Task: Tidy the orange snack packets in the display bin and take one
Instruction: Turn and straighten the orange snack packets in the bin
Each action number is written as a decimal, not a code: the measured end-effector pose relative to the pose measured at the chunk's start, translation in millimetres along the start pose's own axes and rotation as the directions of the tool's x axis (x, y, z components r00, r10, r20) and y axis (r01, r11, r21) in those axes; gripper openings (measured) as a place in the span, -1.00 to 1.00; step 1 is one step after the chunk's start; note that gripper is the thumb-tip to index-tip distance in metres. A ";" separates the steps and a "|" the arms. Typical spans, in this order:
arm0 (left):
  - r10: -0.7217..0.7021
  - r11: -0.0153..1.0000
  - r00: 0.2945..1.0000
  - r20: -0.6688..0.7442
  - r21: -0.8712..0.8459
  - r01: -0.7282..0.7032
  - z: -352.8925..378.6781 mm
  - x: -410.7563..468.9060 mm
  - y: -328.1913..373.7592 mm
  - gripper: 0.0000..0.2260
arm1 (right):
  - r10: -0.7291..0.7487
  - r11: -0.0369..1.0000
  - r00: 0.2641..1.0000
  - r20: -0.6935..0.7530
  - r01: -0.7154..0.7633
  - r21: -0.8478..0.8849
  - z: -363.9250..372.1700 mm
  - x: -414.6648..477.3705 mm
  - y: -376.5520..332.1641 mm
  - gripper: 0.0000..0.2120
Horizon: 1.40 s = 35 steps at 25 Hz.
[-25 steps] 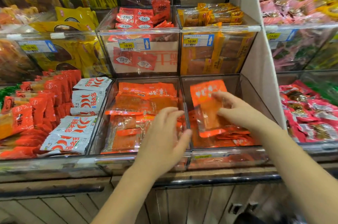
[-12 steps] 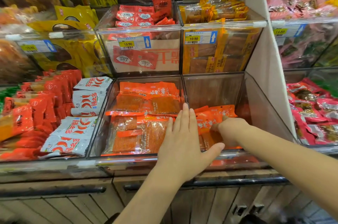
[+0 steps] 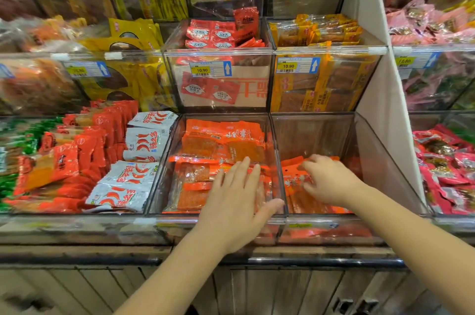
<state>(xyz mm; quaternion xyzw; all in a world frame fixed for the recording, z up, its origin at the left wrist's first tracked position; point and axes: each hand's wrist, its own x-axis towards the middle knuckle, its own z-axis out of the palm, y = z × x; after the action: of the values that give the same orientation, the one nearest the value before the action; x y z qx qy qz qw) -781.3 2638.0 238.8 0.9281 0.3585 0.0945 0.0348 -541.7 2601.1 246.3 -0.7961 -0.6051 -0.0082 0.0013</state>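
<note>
In the head view, the orange snack packets (image 3: 292,182) lie low in the right-hand clear display bin (image 3: 313,134), stacked flat, long axis running front to back, solid orange headers toward the bin's back wall; the right hand (image 3: 331,181) reaches in palm down, fingers bent with tips on the top packet's header, though whether they pinch it cannot be told; the left hand (image 3: 239,199) lies flat and released, fingers straight, on similar packets in the neighbouring bin (image 3: 177,217), thumb spread toward the divider between the bins; yellow price tags (image 3: 201,70) on the bins above read 10.90 beside blue up-arrows; the writing on the packets is too blurred to read.
</note>
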 end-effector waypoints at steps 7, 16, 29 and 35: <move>-0.303 0.940 0.918 -0.258 0.075 0.331 -53.5 45.9 -79.3 -0.62 | 0.126 0.809 0.952 -0.277 0.063 0.585 -21.1 2.2 -87.8 -0.47; -0.584 0.778 0.778 0.231 0.433 0.455 -85.0 107.6 -87.6 -0.30 | 0.224 0.912 0.939 -0.261 -0.107 0.396 4.4 4.3 -110.5 -0.34; -0.474 0.753 0.823 -0.313 -0.630 0.194 -91.5 56.1 -75.6 -0.61 | 0.225 0.678 0.868 -0.443 0.187 0.711 -6.4 -4.4 -92.8 -0.50; -0.344 0.313 0.928 -0.141 -0.949 -0.028 -36.2 18.8 -19.5 -0.73 | 0.070 0.453 0.910 -0.408 0.336 0.826 -9.2 -24.4 -71.5 -0.85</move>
<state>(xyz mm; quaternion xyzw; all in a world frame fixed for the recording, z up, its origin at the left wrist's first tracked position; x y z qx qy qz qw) -787.7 2665.0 274.5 0.6658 0.3279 0.4283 0.5155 -617.2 2596.6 254.6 -0.6096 -0.5696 0.1498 0.5306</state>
